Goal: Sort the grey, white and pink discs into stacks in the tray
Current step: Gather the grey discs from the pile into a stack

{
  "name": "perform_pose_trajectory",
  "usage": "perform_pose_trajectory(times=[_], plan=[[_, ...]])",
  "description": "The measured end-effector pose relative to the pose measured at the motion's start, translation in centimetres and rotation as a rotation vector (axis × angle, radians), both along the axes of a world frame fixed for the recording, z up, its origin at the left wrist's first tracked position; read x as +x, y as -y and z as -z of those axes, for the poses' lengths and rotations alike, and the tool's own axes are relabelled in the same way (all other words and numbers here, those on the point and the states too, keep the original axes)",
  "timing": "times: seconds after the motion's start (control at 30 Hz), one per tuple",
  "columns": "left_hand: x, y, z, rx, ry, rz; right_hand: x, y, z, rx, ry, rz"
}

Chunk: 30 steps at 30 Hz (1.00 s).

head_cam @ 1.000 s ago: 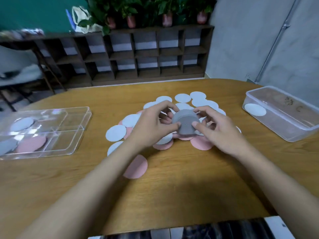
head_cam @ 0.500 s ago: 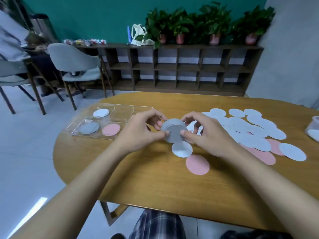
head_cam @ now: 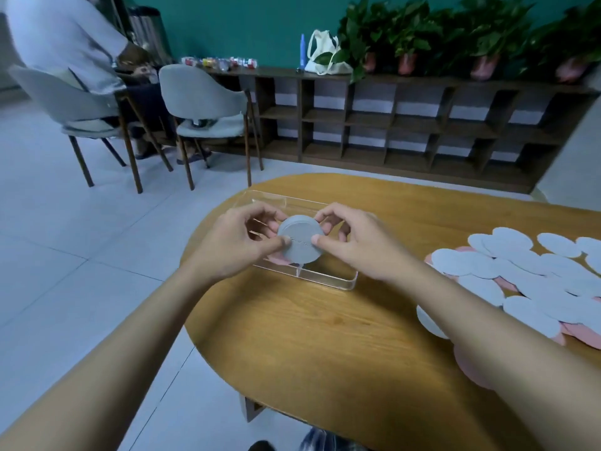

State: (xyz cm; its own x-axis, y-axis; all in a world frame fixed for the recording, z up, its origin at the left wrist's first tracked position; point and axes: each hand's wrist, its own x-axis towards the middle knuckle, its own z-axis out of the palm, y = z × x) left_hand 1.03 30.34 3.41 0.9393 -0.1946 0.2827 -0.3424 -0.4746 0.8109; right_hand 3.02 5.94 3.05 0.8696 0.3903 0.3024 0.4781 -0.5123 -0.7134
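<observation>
You've carried the grey stack [head_cam: 300,239] over the tray [head_cam: 338,283], mid-frame. Your left hand [head_cam: 234,244] and right hand [head_cam: 356,242] pinch its edges, likely keeping it aligned for lowering.

A teal wall [head_cam: 227,24] backs a dark cubby shelf [head_cam: 406,125] with potted plants [head_cam: 406,37]; grey chairs [head_cam: 208,102] stand on pale tiles [head_cam: 65,239].

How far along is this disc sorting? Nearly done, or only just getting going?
Fairly early, it seems. Done: a pink disc lies in the tray. In hand: the left hand and right hand hold a grey stack over the tray, not yet set down. Left: many white discs and pink discs lie loose on the table.
</observation>
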Motion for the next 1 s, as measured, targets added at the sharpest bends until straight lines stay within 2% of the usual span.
perform_pose_trajectory(times=[0.37, 0.53, 0.7, 0.87, 1.0], plan=[[4.9, -8.7, 1.3, 0.008, -0.104, -0.162, 7.8, -9.9, 1.0, -0.097, -0.090, 0.001], [6.6, -10.6, 2.2, 0.093, -0.146, -0.183, 9.5, -11.9, 2.0, -0.134, -0.149, -0.015], [7.4, -10.9, 3.2, 0.278, -0.147, -0.229, 10.4, -12.9, 3.3, -0.222, -0.201, -0.030], [7.8, -10.7, 4.1, 0.390, -0.075, -0.263, 10.4, -13.5, 4.2, -0.260, -0.146, 0.020], [7.6, -10.5, 4.7, 0.448, 0.048, -0.307, 9.9, -13.8, 4.8, -0.267, 0.023, 0.048]])
